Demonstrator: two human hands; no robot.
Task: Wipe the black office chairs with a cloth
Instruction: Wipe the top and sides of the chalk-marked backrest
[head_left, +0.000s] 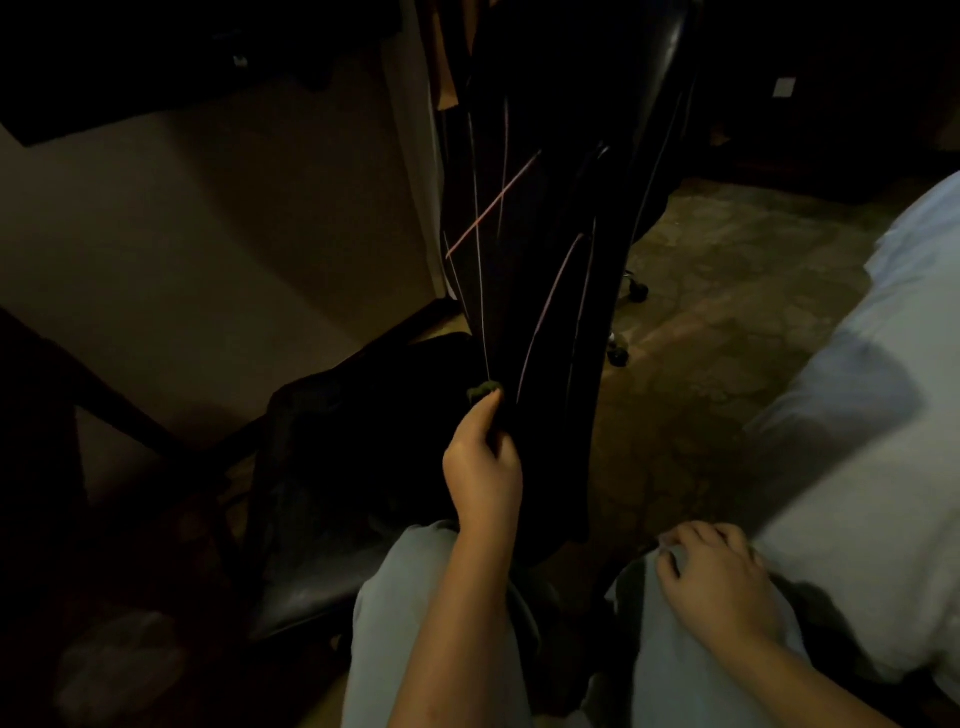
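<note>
A black office chair back (540, 249) with thin pale stitch lines stands upright in the dim middle of the view. Its black seat (332, 467) spreads out to the lower left. My left hand (483, 462) pinches a small dark green cloth (483, 389) and holds it against the lower part of the chair back. My right hand (717, 582) rests on my right knee, fingers loosely bent over the light trouser fabric. Most of the cloth is hidden by my fingers.
The chair's castors (623, 353) stand on a worn patterned floor (727, 312) to the right. A pale bed or cushion (893, 395) fills the right edge. A light wall panel (218, 234) and a dark sloping bar (104, 384) lie to the left. The room is very dark.
</note>
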